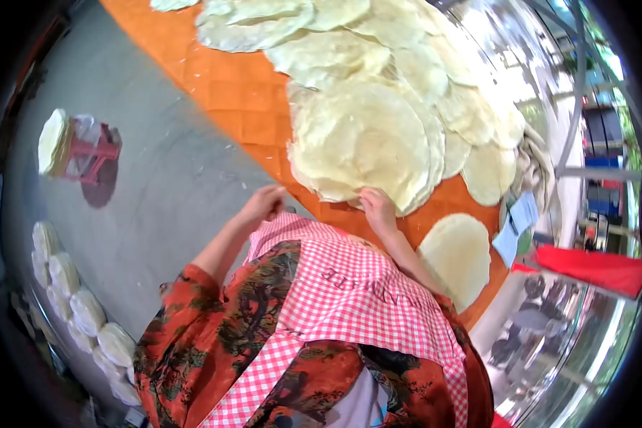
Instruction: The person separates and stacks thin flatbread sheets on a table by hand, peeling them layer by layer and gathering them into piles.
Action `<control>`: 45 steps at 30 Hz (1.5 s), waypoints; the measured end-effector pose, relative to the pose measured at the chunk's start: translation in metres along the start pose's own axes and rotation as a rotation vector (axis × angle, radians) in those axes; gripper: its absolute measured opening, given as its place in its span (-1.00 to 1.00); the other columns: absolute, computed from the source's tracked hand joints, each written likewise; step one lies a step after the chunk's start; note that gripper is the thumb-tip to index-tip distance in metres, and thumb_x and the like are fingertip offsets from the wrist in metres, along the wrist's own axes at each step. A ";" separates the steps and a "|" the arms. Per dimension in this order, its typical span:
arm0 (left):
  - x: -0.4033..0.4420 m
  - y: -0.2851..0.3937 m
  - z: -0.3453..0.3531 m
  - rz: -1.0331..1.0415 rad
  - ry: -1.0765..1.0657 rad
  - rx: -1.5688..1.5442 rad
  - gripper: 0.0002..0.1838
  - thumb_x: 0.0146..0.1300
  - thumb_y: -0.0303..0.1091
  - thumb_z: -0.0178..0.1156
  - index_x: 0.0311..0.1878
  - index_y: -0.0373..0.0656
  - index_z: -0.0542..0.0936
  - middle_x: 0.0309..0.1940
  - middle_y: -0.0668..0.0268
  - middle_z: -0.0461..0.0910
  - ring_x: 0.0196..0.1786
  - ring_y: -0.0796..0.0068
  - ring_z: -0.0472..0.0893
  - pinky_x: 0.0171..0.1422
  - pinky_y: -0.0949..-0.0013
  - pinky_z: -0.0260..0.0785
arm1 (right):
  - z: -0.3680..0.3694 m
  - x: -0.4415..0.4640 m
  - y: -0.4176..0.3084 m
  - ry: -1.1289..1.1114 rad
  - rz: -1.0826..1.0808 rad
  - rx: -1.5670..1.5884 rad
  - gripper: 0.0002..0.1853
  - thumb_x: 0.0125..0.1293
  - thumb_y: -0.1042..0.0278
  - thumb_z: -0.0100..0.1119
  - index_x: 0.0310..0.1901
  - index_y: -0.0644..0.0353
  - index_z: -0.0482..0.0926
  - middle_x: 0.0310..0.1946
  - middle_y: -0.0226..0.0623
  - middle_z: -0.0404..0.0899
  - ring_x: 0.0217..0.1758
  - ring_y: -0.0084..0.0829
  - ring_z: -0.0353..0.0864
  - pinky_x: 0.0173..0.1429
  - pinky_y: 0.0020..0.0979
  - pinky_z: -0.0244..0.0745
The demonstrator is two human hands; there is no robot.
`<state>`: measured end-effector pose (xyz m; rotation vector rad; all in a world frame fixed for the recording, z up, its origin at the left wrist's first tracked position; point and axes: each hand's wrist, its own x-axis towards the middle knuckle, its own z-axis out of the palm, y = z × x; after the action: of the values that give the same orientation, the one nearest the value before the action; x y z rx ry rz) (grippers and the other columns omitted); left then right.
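A broad pile of thin, pale round flatbreads [364, 135] lies on the orange cloth [221, 85], with many more overlapping behind it. My right hand [378, 208] pinches the near edge of the top flatbread. To the left, my left hand [266, 203] hovers just off the cloth's edge, its fingers curled together and nothing visible in them. A single flatbread [456, 260] rests flat on the cloth, right of my right forearm.
On the grey floor [164, 157] stands a small pink stool [93, 158] with a stack of flatbreads [53, 143]. Several bagged white bundles [87, 312] line the lower left. Blue papers [515, 227] and a red cloth [592, 269] are at the right.
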<state>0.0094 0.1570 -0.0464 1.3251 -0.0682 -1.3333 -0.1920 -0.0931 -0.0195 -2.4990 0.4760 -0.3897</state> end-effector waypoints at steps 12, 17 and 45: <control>-0.040 -0.292 -0.286 -0.320 1.184 -0.744 -0.62 0.28 0.05 0.05 -0.13 -0.08 0.37 -0.26 0.18 0.41 -0.29 0.13 0.43 -0.30 0.02 0.32 | -0.006 0.006 0.005 -0.165 0.104 0.100 -0.86 0.17 0.49 0.23 -0.23 0.26 0.62 -0.18 -0.19 0.63 -0.09 -0.18 0.60 0.02 -0.31 0.51; 0.025 -0.162 -0.181 -0.308 0.798 -0.690 0.01 0.12 0.44 0.09 0.48 0.10 -0.04 0.46 0.14 0.07 0.37 -0.18 0.18 0.16 -0.39 0.26 | -0.005 0.006 0.016 -0.169 0.029 0.093 -0.87 0.19 0.50 0.20 -0.22 0.26 0.62 -0.18 -0.15 0.63 -0.09 -0.21 0.61 0.00 -0.33 0.50; 0.016 -0.002 0.069 0.044 -0.425 -0.581 -0.44 0.20 -0.50 0.20 0.28 -0.17 0.30 0.14 0.16 0.48 0.14 0.29 0.54 0.27 0.14 0.39 | -0.006 -0.009 -0.031 -0.213 -0.121 0.184 -0.49 0.12 0.17 0.34 0.10 0.16 0.52 0.17 -0.30 0.46 0.24 -0.24 0.41 0.30 -0.29 0.34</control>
<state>-0.0337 0.1023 -0.0342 0.5425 0.0014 -1.4361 -0.1945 -0.0682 0.0014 -2.3618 0.1948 -0.2001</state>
